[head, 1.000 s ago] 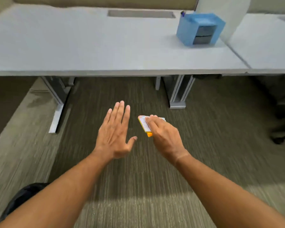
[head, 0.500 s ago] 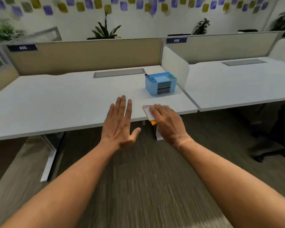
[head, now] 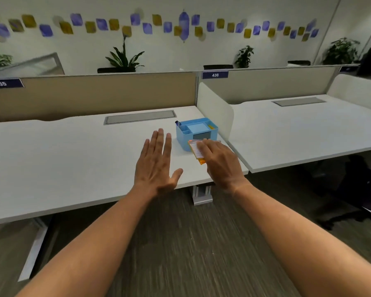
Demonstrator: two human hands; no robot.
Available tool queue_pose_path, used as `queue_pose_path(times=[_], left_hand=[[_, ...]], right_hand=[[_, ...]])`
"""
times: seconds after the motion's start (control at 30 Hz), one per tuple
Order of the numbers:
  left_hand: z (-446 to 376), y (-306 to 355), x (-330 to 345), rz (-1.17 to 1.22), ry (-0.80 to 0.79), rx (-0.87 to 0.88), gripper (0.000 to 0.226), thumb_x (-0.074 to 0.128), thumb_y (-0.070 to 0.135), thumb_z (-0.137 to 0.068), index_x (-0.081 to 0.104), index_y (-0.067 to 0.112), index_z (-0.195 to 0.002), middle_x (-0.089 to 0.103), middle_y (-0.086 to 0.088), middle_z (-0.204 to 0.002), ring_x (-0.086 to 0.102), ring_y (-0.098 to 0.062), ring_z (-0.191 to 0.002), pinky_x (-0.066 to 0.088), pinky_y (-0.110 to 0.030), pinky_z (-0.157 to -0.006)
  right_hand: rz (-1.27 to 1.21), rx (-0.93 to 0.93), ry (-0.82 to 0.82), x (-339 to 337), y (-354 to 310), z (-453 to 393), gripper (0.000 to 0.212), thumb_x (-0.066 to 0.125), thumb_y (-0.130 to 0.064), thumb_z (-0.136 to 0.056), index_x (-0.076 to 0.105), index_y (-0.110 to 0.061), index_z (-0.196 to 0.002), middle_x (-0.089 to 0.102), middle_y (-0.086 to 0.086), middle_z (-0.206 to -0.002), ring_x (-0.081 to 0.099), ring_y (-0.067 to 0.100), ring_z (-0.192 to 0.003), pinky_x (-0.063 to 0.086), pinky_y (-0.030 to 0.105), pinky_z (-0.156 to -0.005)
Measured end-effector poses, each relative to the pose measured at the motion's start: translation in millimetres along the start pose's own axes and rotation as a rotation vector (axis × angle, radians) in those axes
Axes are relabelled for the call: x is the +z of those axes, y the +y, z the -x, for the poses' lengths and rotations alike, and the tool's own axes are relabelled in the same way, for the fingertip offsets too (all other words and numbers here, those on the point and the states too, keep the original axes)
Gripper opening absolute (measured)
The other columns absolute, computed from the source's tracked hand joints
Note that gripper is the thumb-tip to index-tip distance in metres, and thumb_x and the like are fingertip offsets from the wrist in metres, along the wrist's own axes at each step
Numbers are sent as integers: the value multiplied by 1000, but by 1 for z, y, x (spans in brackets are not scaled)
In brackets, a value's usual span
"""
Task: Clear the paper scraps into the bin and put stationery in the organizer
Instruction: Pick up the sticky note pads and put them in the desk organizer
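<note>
Pinching a small orange-edged pad (head: 196,151) with a printed white face, the right hand (head: 220,162) has its grip closed on it: the fingers (head: 204,146) lie across the top of the pad, and the thumb is hidden beneath, so how it presses cannot be told. The pad is tilted, its orange corner pointing down toward the bench (head: 73,159), and it is held in the air just in front of the blue organizer (head: 196,133), overlapping that box's front face in this view. The left hand (head: 156,166) is beside it, its grip fully open and holding nothing, palm down, fingers straight and together, thumb spread to the side, hovering over the bench near its front edge. The organizer stands upright on the bench near the right end, close to the white divider (head: 217,112); a dark pen tip (head: 177,123) sticks up from its rear left compartment and something yellow shows in the rear right one. A grey cable hatch (head: 139,116) lies flush in the bench behind it. Both forearms reach forward over the carpeted floor (head: 191,243).
</note>
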State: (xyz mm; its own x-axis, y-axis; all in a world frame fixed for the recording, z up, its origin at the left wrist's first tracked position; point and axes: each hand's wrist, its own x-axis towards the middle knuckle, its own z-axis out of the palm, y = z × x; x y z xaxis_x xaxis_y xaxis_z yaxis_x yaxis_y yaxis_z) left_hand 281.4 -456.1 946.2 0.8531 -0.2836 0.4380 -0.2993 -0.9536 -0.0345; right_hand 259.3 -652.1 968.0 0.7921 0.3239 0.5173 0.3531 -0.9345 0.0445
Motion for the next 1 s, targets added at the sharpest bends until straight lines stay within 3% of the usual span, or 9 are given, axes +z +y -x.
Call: queue_pose_path(times=[0.27,0.6,0.7,0.8,1.0], left_hand=[[-102,-8,55,64,3,19,97,27,71,-81,-15,17,-150,-24,-7,-156,-19,-25,-145,-12,-37,-117],[-195,-2,113,98,-43,32,102,38,68,-80,-10,13,-151,-11,-13,-159,-11,-27,-147,-8,-37,-117],[-221,1,136,89,-62,0,101,35,68,-81,-13,14,-151,-15,-12,-159,-15,-26,-146,-10,-37,-117],[-248,4,156,72,-71,-36,99,37,65,-83,-13,12,-151,-15,-13,-159,-15,-26,-146,-7,-38,-119],[-290,8,192,79,-121,-125,99,35,66,-83,-16,13,-150,-20,-12,-158,-19,-25,-145,-8,-38,-119]], right_hand=[[27,75,72,49,49,-72,51,77,-13,-76,58,-6,-122,65,19,-120,66,34,-106,57,44,-83],[-48,126,96,112,118,-134,50,72,-8,-81,54,-1,-127,62,22,-124,64,36,-108,58,47,-85],[-98,145,131,140,141,-153,52,75,-4,-77,56,0,-125,65,22,-118,67,35,-100,59,44,-77],[-216,183,198,167,171,-176,53,77,2,-73,59,-1,-122,69,21,-107,69,33,-87,59,39,-66],[-536,406,343,214,218,-223,30,62,-5,-89,63,-12,-118,72,7,-95,61,16,-74,53,26,-77]])
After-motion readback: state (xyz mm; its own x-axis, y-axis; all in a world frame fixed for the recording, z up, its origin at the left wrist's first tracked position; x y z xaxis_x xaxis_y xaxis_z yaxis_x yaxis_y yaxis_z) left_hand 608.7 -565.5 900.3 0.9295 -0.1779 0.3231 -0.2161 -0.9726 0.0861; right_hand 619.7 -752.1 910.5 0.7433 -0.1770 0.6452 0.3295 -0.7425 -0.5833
